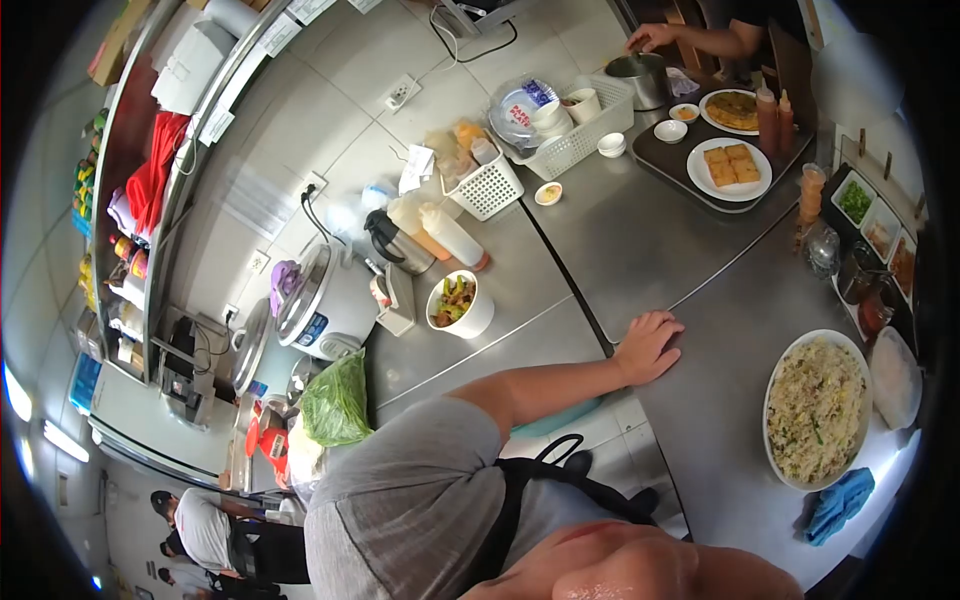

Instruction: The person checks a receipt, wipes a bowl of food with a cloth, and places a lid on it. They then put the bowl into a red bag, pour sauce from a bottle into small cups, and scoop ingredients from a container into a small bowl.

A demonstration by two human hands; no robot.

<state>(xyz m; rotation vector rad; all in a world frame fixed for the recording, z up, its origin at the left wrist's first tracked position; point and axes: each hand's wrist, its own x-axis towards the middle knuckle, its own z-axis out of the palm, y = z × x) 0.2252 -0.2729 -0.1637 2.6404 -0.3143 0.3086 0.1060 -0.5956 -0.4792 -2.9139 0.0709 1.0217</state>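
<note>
My left hand (648, 347) lies on the steel counter (690, 400) near its edge, palm down and fingers spread, holding nothing. The arm reaches across from a grey sleeve. To the hand's right is a large white oval dish of fried rice (818, 410). A crumpled blue cloth (838, 506) lies by the dish's lower end. Left of the hand, across the counter seam, stands a white paper bowl (460, 304) with browned pieces and green vegetables. My right hand is outside the view.
A dark tray (655, 155) carries plates of fried squares (732, 166) and a round pancake (732, 110). Another person's hand (652, 38) is over a metal pot (640, 80). White baskets (485, 190), a rice cooker (335, 305) and bagged greens (338, 400) stand left. Several people are farther back.
</note>
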